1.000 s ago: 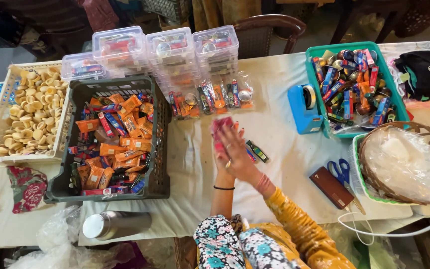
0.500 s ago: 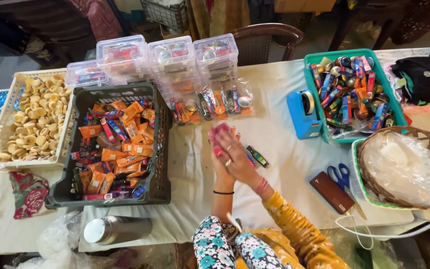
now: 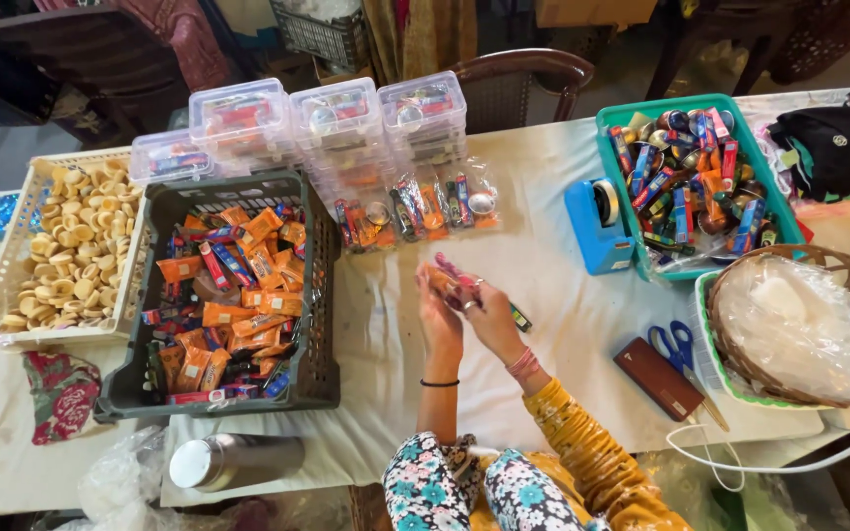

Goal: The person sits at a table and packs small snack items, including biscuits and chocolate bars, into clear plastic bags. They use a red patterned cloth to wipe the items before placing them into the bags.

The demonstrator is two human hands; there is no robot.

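Nearest, both hands meet over the white tablecloth [image 3: 563,295]: left hand [image 3: 440,315] and right hand [image 3: 484,313] closed together on a small pink-wrapped packet [image 3: 450,270], held at the fingertips, just above the cloth. Packet judged light, thin, crinkly, its wrapper likely slick; best pinched by the edges. A green-tipped dark stick [image 3: 520,319] lies just right of the right hand. Left of the hands, a dark crate [image 3: 319,295] of orange sweets. Beyond the hands, clear filled pouches [image 3: 415,202], then stacked clear lidded boxes [image 3: 336,123]. Far right, a teal tray [image 3: 610,123].
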